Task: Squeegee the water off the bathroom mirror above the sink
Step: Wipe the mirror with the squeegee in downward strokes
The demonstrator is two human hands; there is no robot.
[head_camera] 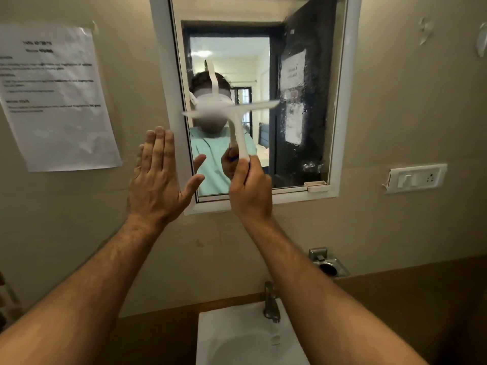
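Right hand (pixel 249 189) has its grip clenched around the squeegee (pixel 235 122) against the mirror (pixel 303 75); left hand (pixel 158 177) flat, released.

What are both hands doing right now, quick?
Left hand: open, fingers straight, raised by the mirror frame, holding nothing.
Right hand: holding the white squeegee by its handle.

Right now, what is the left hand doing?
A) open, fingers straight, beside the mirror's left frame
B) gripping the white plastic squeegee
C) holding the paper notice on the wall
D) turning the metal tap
A: the left hand is flat with fingers straight by the white-framed mirror, holding nothing, while the right hand grips the white plastic squeegee by its handle.
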